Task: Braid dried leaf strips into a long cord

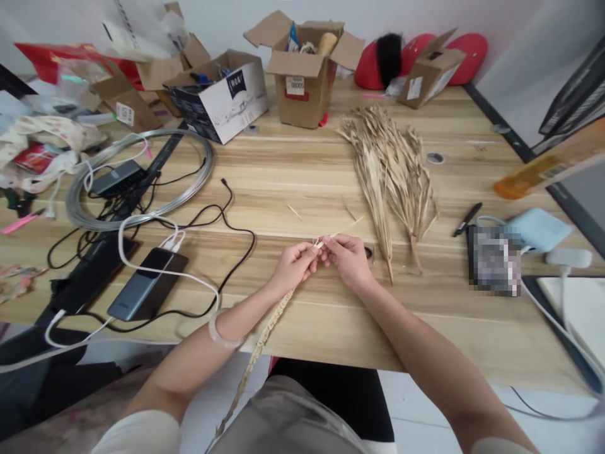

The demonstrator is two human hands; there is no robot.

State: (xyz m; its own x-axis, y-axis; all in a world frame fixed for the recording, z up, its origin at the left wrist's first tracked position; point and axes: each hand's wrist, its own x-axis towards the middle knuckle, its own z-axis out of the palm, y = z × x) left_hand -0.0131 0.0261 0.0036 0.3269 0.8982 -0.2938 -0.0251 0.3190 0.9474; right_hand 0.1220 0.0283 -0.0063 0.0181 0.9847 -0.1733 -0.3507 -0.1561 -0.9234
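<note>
A long braided straw strip (267, 334) runs from my fingers down over the table's front edge toward my lap. My left hand (295, 265) pinches its upper end, where thin pale strands stick out. Touching it on the right, my right hand (347, 257) has thumb and fingers closed on the same strands, one of which points up to the right. Two bundles of dried leaves (385, 170) lie beyond my right hand, their stems toward me. Loose straw bits (293, 211) rest on the table behind my hands.
Left of my arms are a power bank (149, 284), black and white cables and a wire coil (208, 164). Open boxes (302, 94) stand at the back. At right lie a pen (467, 219), a light-blue device (539, 228) and an orange tube (551, 161).
</note>
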